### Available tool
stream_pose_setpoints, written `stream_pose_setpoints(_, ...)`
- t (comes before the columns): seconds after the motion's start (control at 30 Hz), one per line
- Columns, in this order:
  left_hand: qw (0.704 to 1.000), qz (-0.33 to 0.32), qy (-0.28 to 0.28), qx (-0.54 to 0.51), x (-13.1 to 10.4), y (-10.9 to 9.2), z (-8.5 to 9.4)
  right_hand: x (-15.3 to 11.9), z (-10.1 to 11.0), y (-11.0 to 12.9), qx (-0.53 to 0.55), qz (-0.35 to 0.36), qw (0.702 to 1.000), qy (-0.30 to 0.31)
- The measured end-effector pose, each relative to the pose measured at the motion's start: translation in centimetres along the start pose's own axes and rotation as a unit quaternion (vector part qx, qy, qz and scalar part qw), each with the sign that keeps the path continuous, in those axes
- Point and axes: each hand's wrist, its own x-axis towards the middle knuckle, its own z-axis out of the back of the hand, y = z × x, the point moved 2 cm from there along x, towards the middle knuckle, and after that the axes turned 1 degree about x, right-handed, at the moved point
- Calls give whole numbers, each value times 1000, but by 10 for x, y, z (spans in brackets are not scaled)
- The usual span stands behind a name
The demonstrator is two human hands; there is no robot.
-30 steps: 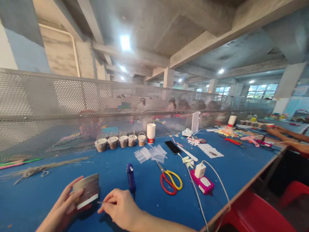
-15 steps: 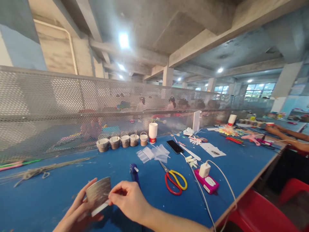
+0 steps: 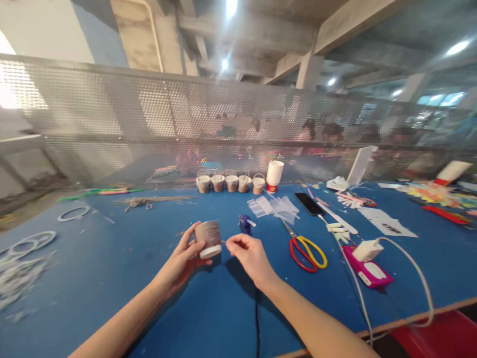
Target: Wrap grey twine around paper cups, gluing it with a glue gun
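Observation:
A paper cup [image 3: 207, 234], wrapped in brown-grey cord apart from a white band at its lower edge, is held tilted over the table. Around its left side curl the fingers of my left hand [image 3: 186, 253]. Just right of the cup, my right hand [image 3: 250, 256] is closed in a pinch on a thin cord [image 3: 224, 241] that runs to the cup's side. Behind my right hand stands a blue glue gun [image 3: 245, 224], its black cable trailing toward the front. Scissors [image 3: 307, 252] with red and yellow handles lie to the right.
Several cord-wrapped cups [image 3: 231, 183] line the perforated screen [image 3: 149, 124], beside stacked white cups [image 3: 275, 173]. Clear plastic strips [image 3: 274, 206], a phone [image 3: 309, 204] and a magenta power block [image 3: 367, 268] lie rightward. Cord strands [image 3: 149, 200] and white rings [image 3: 30, 242] lie left.
The view has swung left and down. The cup is more upright, with its white band facing down. My right hand has drawn slightly away from the cup, with the cord between them.

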Motion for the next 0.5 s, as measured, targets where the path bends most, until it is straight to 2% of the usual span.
stream_pose_setpoints(0.37,999,12,49,-20,-2,5,1,-7,1,0,-59,42,997,14)
stream_pose_setpoints(0.5,998,-3,60,-25,-4,3,1,-9,1,0,-91,67,993,21)
